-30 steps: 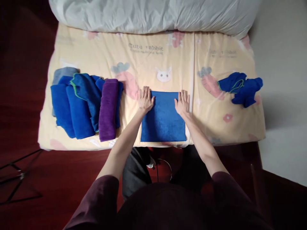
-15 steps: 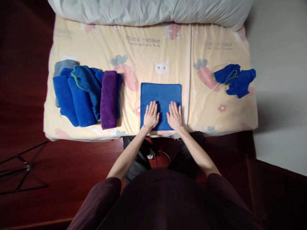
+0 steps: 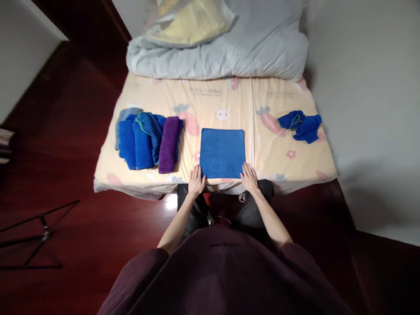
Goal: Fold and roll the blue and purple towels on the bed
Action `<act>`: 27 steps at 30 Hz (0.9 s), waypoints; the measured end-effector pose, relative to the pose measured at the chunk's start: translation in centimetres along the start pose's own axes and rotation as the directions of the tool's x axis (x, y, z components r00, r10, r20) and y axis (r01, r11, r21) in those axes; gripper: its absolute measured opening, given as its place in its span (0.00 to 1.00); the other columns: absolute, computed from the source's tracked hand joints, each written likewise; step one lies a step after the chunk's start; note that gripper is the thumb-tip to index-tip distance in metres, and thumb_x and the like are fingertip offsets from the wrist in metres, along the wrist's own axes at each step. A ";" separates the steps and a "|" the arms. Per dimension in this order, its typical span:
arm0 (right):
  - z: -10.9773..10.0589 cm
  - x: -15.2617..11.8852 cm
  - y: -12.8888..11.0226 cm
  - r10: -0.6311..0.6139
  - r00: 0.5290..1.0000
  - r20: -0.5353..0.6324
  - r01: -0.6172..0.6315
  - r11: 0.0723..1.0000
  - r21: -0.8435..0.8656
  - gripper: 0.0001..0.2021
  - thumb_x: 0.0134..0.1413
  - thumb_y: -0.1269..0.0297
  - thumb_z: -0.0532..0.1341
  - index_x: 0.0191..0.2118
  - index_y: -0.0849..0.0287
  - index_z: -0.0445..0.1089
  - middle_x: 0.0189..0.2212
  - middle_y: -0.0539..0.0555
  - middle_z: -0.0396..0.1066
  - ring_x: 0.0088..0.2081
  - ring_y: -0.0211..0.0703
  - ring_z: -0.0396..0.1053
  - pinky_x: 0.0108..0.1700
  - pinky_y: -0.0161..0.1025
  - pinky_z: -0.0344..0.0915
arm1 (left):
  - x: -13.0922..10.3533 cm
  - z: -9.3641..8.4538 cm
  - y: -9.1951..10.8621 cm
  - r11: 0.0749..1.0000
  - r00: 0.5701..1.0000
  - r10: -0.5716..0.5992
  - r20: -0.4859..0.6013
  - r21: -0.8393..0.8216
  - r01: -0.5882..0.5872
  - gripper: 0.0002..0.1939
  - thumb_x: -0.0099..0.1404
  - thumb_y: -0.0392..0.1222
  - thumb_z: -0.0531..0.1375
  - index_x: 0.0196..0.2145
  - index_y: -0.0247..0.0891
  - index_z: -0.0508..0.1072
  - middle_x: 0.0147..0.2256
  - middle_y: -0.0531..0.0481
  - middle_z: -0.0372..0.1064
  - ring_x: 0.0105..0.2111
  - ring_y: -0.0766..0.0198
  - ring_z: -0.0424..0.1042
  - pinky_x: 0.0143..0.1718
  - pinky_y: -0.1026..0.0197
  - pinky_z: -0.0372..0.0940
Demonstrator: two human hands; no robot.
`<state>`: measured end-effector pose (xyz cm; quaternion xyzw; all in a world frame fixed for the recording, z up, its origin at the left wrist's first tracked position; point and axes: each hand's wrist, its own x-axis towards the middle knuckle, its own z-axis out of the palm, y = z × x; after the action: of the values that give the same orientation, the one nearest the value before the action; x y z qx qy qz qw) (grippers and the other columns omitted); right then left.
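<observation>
A blue square cloth (image 3: 222, 153) lies flat near the front edge of the patterned bed sheet (image 3: 216, 103). At its lower left corner rests my left hand (image 3: 196, 180), fingers extended, holding nothing. My right hand (image 3: 250, 177) lies at the lower right corner, also flat with nothing gripped. To the left, several blue cloths (image 3: 142, 146) are bunched side by side, with a grey one (image 3: 129, 114) behind them. A rolled or folded purple cloth (image 3: 169, 144) lies at the right side of that group. Crumpled blue cloths (image 3: 303, 126) with green edging sit on the right.
A grey quilt (image 3: 213, 59) lies across the far part of the bed, with a yellow item (image 3: 193, 26) on top. A black metal stand (image 3: 44, 236) is on the dark red floor at left. A pale wall (image 3: 367, 131) borders the right side.
Both hands have moved from the cloth's surface down and outward to its near corners. The camera view has shifted, showing more of the quilt and room. The cloth still lies flat.
</observation>
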<state>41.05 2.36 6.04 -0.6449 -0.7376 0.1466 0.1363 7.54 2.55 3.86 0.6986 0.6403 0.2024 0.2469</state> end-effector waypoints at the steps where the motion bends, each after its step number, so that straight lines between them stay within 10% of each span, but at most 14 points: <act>1: -0.4 -0.8 0.2 -0.016 1.000 0.005 0.016 1.000 0.010 0.28 0.72 0.68 0.49 0.73 0.67 0.63 0.75 0.65 0.55 0.77 0.55 0.51 0.78 0.62 0.45 | -0.5 -0.2 -0.3 1.000 1.000 -0.005 0.018 -0.031 0.006 0.36 0.76 0.47 0.52 0.76 0.30 0.53 0.78 0.34 0.41 0.79 0.48 0.38 0.79 0.39 0.37; 10: -2.5 -7.3 3.0 0.071 0.986 -0.152 -0.029 0.965 0.262 0.20 0.66 0.70 0.53 0.54 0.59 0.80 0.52 0.63 0.80 0.54 0.54 0.78 0.62 0.51 0.73 | -2.5 -2.8 -1.3 0.943 0.977 -0.198 0.083 -0.257 0.213 0.24 0.71 0.40 0.59 0.63 0.34 0.71 0.63 0.35 0.72 0.64 0.49 0.72 0.68 0.47 0.65; 27: -1.6 -2.0 0.9 -0.028 0.999 -0.037 0.029 0.999 0.029 0.19 0.66 0.75 0.59 0.57 0.59 0.78 0.56 0.62 0.78 0.58 0.52 0.75 0.66 0.49 0.68 | 0.4 -3.7 0.9 0.985 0.987 -0.156 0.027 -0.067 0.157 0.27 0.56 0.30 0.61 0.54 0.36 0.81 0.46 0.42 0.80 0.52 0.50 0.78 0.60 0.50 0.70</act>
<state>42.80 0.57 7.15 -0.6348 -0.7419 0.1437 0.1613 6.07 3.20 7.38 0.6393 0.6831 0.1968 0.2930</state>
